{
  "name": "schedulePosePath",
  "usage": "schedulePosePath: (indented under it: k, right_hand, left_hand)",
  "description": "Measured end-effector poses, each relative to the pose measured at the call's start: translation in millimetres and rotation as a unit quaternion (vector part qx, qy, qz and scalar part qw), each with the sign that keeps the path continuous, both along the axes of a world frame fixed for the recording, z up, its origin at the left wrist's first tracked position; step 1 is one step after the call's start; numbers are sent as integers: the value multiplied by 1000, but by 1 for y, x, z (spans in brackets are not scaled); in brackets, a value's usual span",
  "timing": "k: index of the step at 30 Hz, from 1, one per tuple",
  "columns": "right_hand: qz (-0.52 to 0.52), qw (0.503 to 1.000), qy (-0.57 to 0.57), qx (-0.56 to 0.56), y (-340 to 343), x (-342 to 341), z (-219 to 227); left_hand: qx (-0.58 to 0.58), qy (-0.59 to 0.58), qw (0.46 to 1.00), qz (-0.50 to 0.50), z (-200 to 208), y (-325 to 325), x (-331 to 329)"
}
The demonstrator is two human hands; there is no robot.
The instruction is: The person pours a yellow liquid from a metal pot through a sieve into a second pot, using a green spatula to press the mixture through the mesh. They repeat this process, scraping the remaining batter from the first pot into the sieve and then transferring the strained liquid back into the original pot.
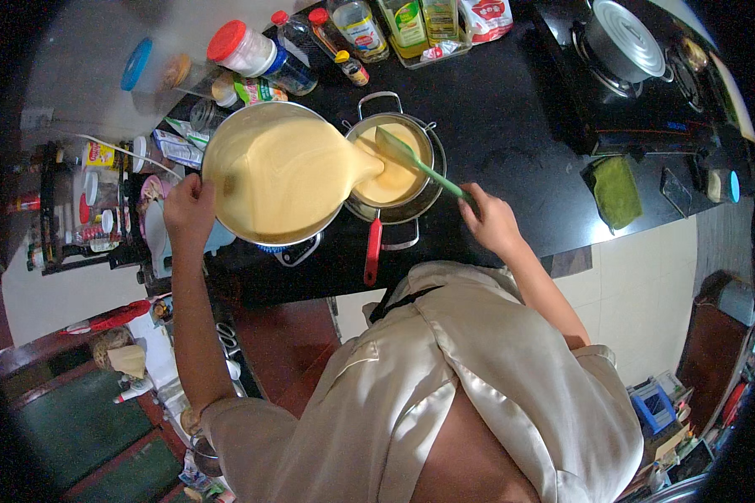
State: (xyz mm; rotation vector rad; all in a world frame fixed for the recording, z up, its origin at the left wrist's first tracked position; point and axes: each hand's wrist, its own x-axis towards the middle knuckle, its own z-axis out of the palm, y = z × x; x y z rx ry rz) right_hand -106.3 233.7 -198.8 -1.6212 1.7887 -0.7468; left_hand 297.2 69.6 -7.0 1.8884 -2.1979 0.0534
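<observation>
My left hand [189,208] is closed on the left side of a large metal pot [264,242], which is tilted to the right. Pale yellow batter-like liquid [281,172] runs over its lip into a strainer with a red handle [372,253]. That strainer rests over a smaller two-handled metal pot [401,246] on the counter. In my right hand [488,220] is the handle of a green spatula [428,171], its blade dipping into the liquid in the strainer. My left fingertips and the pot's gripped part are partly hidden.
Along the back of the black counter [512,109] stand jars and bottles [361,32], one jar red-lidded [242,49]. A stove with a lidded pot [625,42] is at far right. Nearer lie a green cloth [617,193] and a dark phone-like slab [676,191]. Shelves of containers [92,201] line the left.
</observation>
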Motion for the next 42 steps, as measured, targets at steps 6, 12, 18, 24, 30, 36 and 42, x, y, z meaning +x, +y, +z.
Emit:
schedulePosePath:
  k: [6,12,18,24,30,36,42]
  right_hand:
    - [-19,997,52,-47,1,4,-7]
    - [-23,994,52,-96,3,7,-10]
    - [-31,993,60,-102,4,8,-9]
    - [-28,995,57,-83,5,8,-9]
    - [-43,997,28,-62,6,8,-15]
    - [-41,997,18,-59,6,6,-18]
    - [-48,998,14,-48,4,6,-14]
  left_hand:
    - [-27,-27,999,0,10,4,-11]
    - [-37,-13,999,14,15,6,-18]
    - [-111,-41,993,-15,10,3,-20]
    - [-63,-25,997,39,15,5,-30]
    - [-140,-36,989,19,10,5,-35]
    - [-141,-10,988,64,7,6,-51]
    - [-162,11,982,95,6,6,-64]
